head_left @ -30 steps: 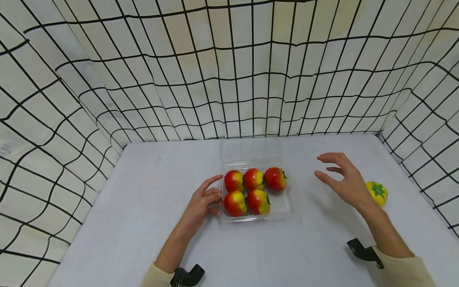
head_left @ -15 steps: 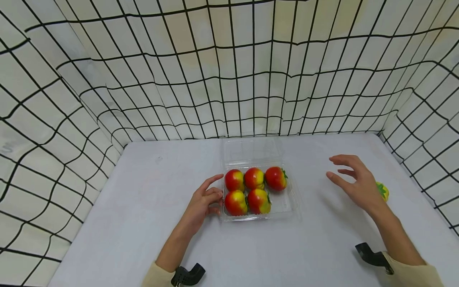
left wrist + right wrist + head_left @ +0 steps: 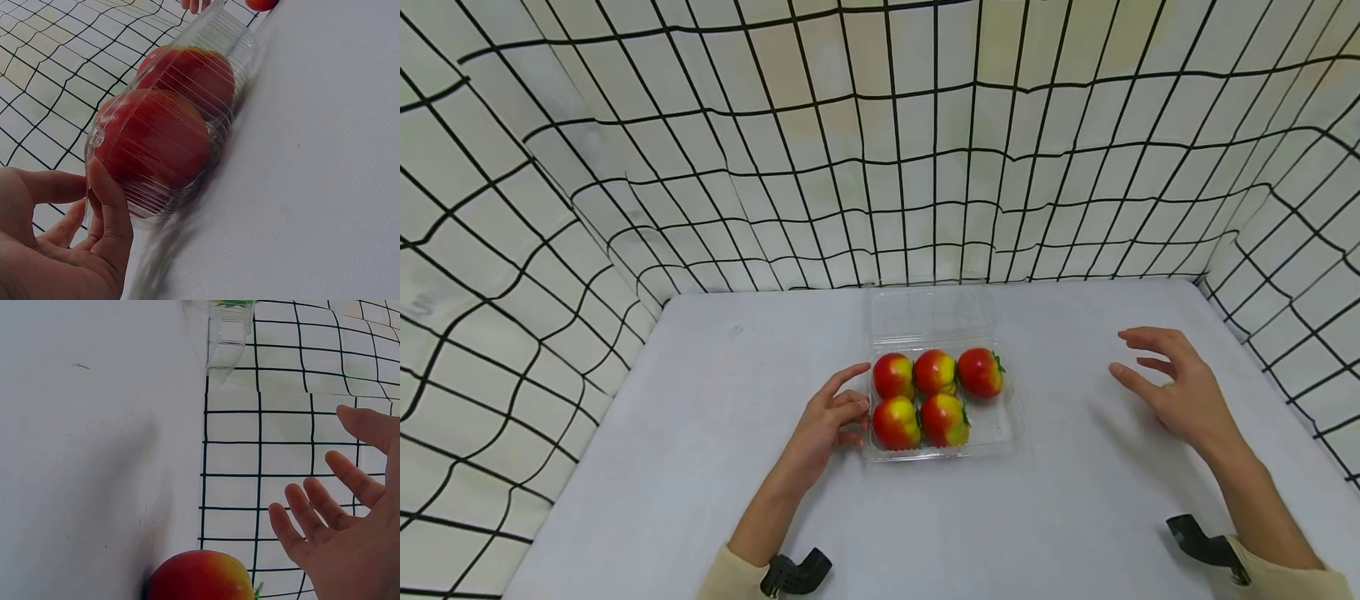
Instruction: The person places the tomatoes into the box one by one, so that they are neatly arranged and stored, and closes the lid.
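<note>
A clear plastic clamshell box (image 3: 992, 429) lies with its lid raised at the back. Inside sit several round red-and-yellow fruits (image 3: 893, 377) with green leafy tops; the front right spot of the box holds none. My left hand (image 3: 826, 425) is at the box's left side, and the left wrist view shows its fingers (image 3: 109, 200) pinching the rim. Out to the right, my right hand (image 3: 1183, 392) hovers over the table with loosely bent fingers and holds nothing. One more such fruit (image 3: 203, 578) rests on the table near it, hidden behind that hand in the head view.
A white cloth covers the table (image 3: 722, 467). Black netting (image 3: 932, 179) over pale walls rises at the back and both sides. A dark wrist mount (image 3: 1206, 546) is on the right sleeve, another (image 3: 797, 573) on the left.
My right hand has moved to the right, and the loose fruit beside it has gone from view behind it in the head view. The left hand stays at the box.
</note>
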Motion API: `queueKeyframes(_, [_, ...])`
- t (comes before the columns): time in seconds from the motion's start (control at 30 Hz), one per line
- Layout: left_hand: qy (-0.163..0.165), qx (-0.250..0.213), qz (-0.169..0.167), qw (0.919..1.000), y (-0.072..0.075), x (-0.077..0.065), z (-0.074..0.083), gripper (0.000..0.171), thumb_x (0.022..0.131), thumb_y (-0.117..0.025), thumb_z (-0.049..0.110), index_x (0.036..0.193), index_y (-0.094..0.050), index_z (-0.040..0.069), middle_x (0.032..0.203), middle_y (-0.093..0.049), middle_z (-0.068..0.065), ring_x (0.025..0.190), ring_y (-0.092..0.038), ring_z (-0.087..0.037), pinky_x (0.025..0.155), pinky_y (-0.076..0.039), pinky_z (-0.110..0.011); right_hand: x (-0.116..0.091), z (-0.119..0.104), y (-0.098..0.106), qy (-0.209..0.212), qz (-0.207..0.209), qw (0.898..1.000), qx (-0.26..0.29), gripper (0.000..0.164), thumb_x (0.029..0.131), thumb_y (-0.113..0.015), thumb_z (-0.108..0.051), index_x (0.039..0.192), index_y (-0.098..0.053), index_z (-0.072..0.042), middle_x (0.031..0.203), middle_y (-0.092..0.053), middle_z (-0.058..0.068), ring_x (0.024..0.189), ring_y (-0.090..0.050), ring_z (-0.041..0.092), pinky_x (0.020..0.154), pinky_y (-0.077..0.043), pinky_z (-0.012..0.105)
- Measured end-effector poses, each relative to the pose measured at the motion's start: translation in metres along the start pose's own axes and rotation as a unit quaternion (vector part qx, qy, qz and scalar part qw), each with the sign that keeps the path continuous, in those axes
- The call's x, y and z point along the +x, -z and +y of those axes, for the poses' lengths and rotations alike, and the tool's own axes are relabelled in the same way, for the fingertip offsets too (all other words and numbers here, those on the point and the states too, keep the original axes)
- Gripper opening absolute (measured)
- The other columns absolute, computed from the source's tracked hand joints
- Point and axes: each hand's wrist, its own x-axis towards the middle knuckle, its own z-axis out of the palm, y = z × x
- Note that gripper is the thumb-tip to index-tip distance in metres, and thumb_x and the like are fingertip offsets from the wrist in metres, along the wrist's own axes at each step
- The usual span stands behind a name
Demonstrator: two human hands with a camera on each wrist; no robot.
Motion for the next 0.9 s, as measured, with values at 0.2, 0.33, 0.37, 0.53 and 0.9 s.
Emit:
queueKeyframes(0.2, [0.0, -0.004, 0.0, 1.0, -0.001, 0.0, 0.0, 0.05, 0.105, -0.054, 0.013, 0.153, -0.048, 0.027, 0.091, -0.063, 0.004, 0.078, -0.06, -0.014, 0.065, -0.057, -0.022, -0.006, 0.007, 0.01, -0.024, 0.014, 1.0, -0.007, 0.051, 0.095, -0.077, -0.022, 0.141, -0.06, -0.01, 0.13, -0.047, -0.027, 0.116, -0.045, -0.02, 0.089, -0.036, -0.007])
queueKeyframes(0.33, [0.0, -0.006, 0.002, 1.0, 0.0, 0.0, 0.0, 0.05, 0.105, -0.055, 0.013, 0.153, -0.048, 0.027, 0.09, -0.063, 0.004, 0.078, -0.06, -0.014, 0.064, -0.057, -0.022, -0.01, 0.011, 0.015, -0.039, 0.022, 0.999, -0.02, 0.053, 0.095, -0.077, -0.024, 0.143, -0.058, -0.011, 0.129, -0.044, -0.03, 0.115, -0.042, -0.023, 0.087, -0.035, -0.008])
queueKeyframes(0.37, [0.0, -0.006, 0.002, 1.0, 0.0, 0.0, 0.0, 0.05, 0.105, -0.055, 0.013, 0.153, -0.048, 0.028, 0.09, -0.063, 0.004, 0.078, -0.06, -0.014, 0.064, -0.057, -0.022, -0.011, 0.013, 0.016, -0.042, 0.024, 0.999, -0.026, 0.053, 0.095, -0.076, -0.024, 0.143, -0.058, -0.011, 0.129, -0.043, -0.03, 0.115, -0.04, -0.023, 0.087, -0.034, -0.009])
queueKeyframes(0.53, [0.0, -0.008, 0.001, 1.0, -0.002, 0.001, -0.001, 0.05, 0.105, -0.055, 0.013, 0.152, -0.048, 0.028, 0.09, -0.062, 0.004, 0.078, -0.06, -0.014, 0.064, -0.057, -0.022, -0.014, 0.019, 0.022, -0.051, 0.028, 0.997, -0.041, 0.055, 0.095, -0.076, -0.025, 0.145, -0.057, -0.011, 0.132, -0.042, -0.026, 0.113, -0.037, -0.024, 0.087, -0.033, -0.009])
queueKeyframes(0.9, [-0.004, -0.006, -0.002, 1.0, -0.001, 0.002, -0.002, 0.05, 0.105, -0.054, 0.013, 0.153, -0.047, 0.027, 0.09, -0.063, 0.005, 0.077, -0.06, -0.013, 0.064, -0.057, -0.022, -0.021, 0.035, 0.028, -0.074, 0.017, 0.995, -0.063, 0.059, 0.095, -0.076, -0.03, 0.147, -0.055, -0.011, 0.136, -0.045, -0.016, 0.112, -0.035, -0.023, 0.086, -0.029, -0.009])
